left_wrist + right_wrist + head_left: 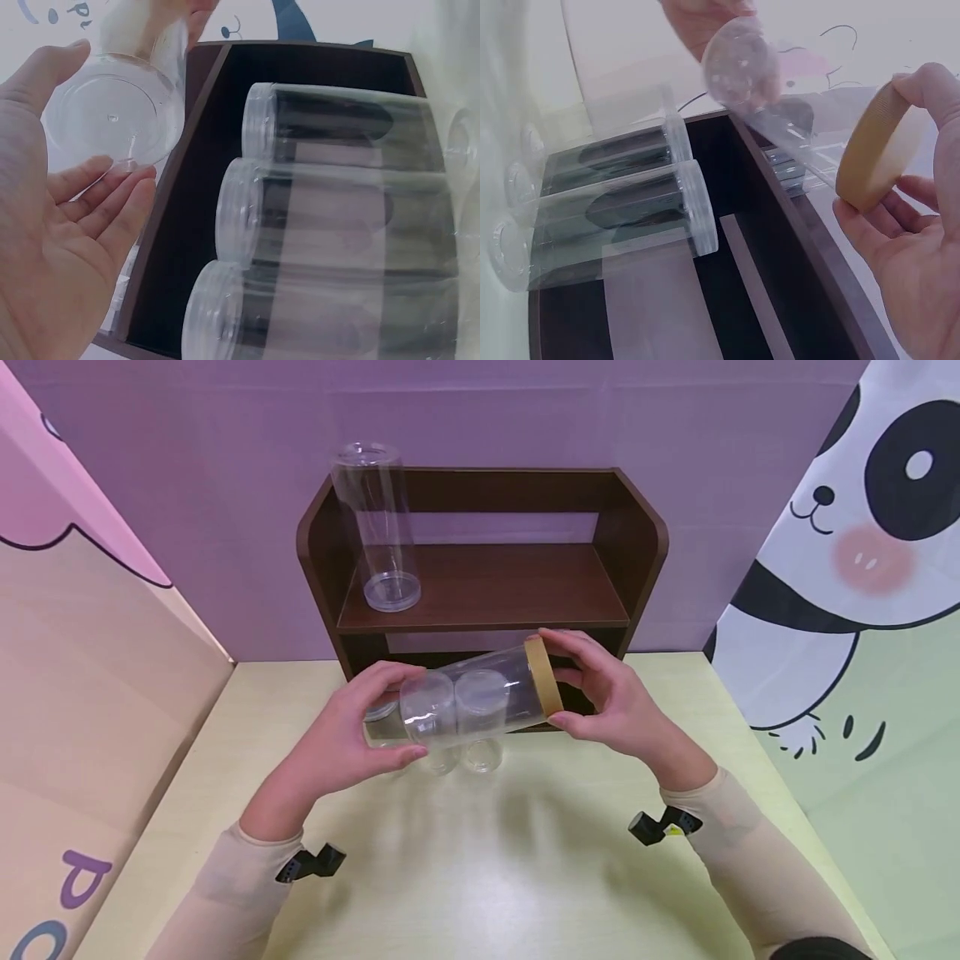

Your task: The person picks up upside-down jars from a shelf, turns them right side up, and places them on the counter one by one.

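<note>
Holding a clear jar [501,702] tilted above the worktop [480,877], on near side of the shelf [502,581]: gripping its base [112,116] with left hand [345,727], pinching its gold lid [543,677], at right, with right hand [615,702]. Looks light, stiff, slippery, perhaps empty, though hard to judge. Better to hold both ends, not the middle

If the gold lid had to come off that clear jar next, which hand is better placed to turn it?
Probably the right hand: it grips the gold lid, while the left hand holds the other end of the clear jar and could steady it.
</note>
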`<action>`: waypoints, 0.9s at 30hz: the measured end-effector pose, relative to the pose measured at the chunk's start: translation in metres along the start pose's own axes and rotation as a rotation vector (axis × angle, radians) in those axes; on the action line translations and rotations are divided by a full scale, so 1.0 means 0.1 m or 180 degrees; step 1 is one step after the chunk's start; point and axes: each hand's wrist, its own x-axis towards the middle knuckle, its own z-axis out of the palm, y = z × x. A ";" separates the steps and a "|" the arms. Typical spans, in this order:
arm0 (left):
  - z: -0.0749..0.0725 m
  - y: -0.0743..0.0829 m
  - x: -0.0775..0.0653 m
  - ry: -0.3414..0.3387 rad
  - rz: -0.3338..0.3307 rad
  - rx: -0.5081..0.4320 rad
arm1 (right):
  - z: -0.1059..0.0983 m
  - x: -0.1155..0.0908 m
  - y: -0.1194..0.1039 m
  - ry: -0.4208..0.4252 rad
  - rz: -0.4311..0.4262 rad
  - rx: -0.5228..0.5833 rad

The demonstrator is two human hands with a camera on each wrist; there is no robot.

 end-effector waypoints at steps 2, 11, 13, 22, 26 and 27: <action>0.03 -0.01 -0.01 -0.0022 -0.0066 0.0035 | 0.00 0.02 -0.02 0.0046 -0.0030 0.0048; 0.24 -0.03 -0.09 -0.0208 -0.0500 0.0034 | 0.02 0.14 -0.09 0.0104 -0.0081 0.0316; 0.29 -0.05 -0.11 -0.0240 -0.0509 -0.0020 | 0.04 0.17 -0.10 0.0070 -0.0055 0.0327; 0.49 -0.12 -0.09 -0.0467 -0.0459 -0.0440 | 0.10 0.27 -0.15 -0.0236 0.0277 0.0524; 0.55 -0.13 -0.06 -0.0564 -0.0477 -0.0461 | 0.12 0.28 -0.15 -0.0309 0.0372 0.0569; 0.57 -0.13 -0.05 -0.0582 -0.0482 -0.0457 | 0.12 0.28 -0.15 -0.0323 0.0381 0.0580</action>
